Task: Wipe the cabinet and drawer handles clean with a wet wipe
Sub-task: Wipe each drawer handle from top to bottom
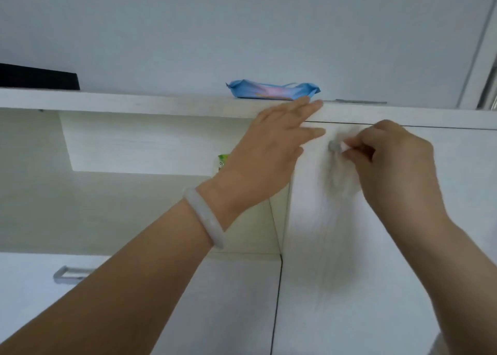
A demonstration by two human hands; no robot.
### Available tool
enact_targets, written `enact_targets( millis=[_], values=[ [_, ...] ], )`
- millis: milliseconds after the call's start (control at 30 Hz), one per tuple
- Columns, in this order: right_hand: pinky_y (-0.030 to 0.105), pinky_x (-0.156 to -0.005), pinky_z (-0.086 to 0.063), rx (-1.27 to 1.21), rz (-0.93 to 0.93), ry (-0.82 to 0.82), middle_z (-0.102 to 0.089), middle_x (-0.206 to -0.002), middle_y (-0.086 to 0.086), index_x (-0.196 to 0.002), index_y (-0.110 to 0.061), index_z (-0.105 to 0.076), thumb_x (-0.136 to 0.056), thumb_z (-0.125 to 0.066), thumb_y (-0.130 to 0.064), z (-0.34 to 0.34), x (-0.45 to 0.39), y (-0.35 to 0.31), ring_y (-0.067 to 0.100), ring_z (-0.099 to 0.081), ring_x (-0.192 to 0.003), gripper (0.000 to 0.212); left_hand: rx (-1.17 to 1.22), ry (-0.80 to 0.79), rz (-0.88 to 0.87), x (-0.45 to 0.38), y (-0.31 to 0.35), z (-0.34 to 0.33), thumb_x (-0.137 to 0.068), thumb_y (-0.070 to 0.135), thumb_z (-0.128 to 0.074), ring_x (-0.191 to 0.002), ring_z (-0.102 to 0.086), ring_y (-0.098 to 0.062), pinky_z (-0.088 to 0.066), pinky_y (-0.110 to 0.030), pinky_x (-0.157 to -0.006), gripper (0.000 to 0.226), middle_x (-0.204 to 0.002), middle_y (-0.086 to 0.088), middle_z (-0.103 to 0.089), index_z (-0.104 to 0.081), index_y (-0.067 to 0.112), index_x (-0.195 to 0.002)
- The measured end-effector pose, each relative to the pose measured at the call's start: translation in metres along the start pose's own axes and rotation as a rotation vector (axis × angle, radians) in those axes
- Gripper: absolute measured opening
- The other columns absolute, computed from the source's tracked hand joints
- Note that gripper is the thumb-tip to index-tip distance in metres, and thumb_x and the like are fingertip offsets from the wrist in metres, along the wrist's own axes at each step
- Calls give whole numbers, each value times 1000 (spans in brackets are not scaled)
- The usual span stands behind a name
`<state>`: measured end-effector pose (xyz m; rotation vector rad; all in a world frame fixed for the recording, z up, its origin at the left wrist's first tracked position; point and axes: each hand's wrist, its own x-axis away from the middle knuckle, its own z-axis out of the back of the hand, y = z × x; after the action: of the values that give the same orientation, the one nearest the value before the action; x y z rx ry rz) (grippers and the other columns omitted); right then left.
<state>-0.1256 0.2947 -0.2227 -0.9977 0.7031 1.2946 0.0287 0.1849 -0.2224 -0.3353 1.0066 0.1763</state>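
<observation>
Forearms fill the bottom of the view, both reaching up at the white cabinet door [376, 247], so I'll use that door as the reference for everything. Right hand [395, 161] is curled up tight against the small round knob [334, 146] near the door's top left corner, fingers pinching a bit of white stuff that I'm fairly sure is the wet wipe [347, 147], though it's blurry and mostly hidden, so don't quote me. Left hand [271, 153], the one with the pale bangle [204, 217] on its wrist, is flat and relaxed, fingers straight, laid over the door's left edge up by the top, holding nothing. Looks like it's just steadying the door.

Wipe pack [271, 89], the blue one, sits on the shelf top [107, 100] just above the door. Down and to the left of the door there's a drawer front with a metal bar handle [68, 274], nobody near it.

Progress-wise, I'd say she's mid-job: knob is being rubbed right now, the bar handle looks like it hasn't had its turn, but you can't tell clean from dirty at this quality. A dark box [37, 77] sits far left on the shelf top.
</observation>
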Motion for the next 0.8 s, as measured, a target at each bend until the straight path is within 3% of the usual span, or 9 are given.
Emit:
enact_targets(
  millis=[100, 200, 367, 467, 633, 700, 800],
  values=[
    [14, -66, -32, -5, -13, 103, -64, -87, 8, -88, -2, -71, -87, -63, -3, -5, 10, -3, 17, -53, -74, 8, 73, -119, 26, 72, -14, 6, -90, 2, -49, -132, -47, -16, -31, -30, -109, 36, -135, -1, -58, -67, 14, -119],
    [3, -73, -35, -19, -58, 184, -62, -89, 7, -92, -2, -71, -88, -63, -4, -7, 20, -15, 14, -53, -76, 9, 36, -335, 151, 149, -47, 10, -90, 17, -44, -119, -57, -14, -35, -30, -102, 34, -124, 4, -65, -71, 20, -111],
    [1, -69, -37, -183, -222, 25, -62, -79, -5, -86, -14, -70, -88, -66, -13, -39, 63, -70, 10, -59, -66, 5, 37, -578, 381, 231, -99, 49, -88, 29, -40, -105, -65, -16, -37, -21, -95, 39, -112, 4, -71, -73, 20, -106],
    [6, -66, -43, -337, -386, -87, -64, -79, -10, -83, -18, -70, -87, -66, -14, -75, 86, -97, 3, -62, -64, 7, 63, -607, 432, 261, -119, 71, -90, 33, -39, -106, -64, -14, -37, -17, -96, 41, -114, 3, -70, -72, 19, -109],
    [11, -57, -45, -541, -685, -153, -68, -61, -1, -76, -18, -70, -86, -67, -11, -121, 109, -115, 3, -63, -53, 12, 126, -544, 458, 275, -138, 90, -92, 36, -38, -110, -58, -6, -35, -14, -98, 41, -118, 7, -67, -71, 20, -112],
    [13, -53, -47, -621, -783, -150, -68, -60, 0, -75, -17, -70, -86, -66, -10, -130, 115, -121, 10, -65, -52, 14, 118, -475, 510, 274, -157, 103, -94, 30, -44, -109, -60, -10, -38, -19, -98, 34, -117, 4, -68, -71, 18, -111],
    [10, -49, -44, -646, -770, -164, -68, -62, 4, -76, -14, -69, -88, -64, -11, -142, 120, -136, 9, -62, -49, 13, 42, -467, 619, 284, -188, 127, -96, 13, -54, -112, -59, -13, -38, -22, -100, 24, -119, 4, -66, -71, 17, -112]
  ],
)
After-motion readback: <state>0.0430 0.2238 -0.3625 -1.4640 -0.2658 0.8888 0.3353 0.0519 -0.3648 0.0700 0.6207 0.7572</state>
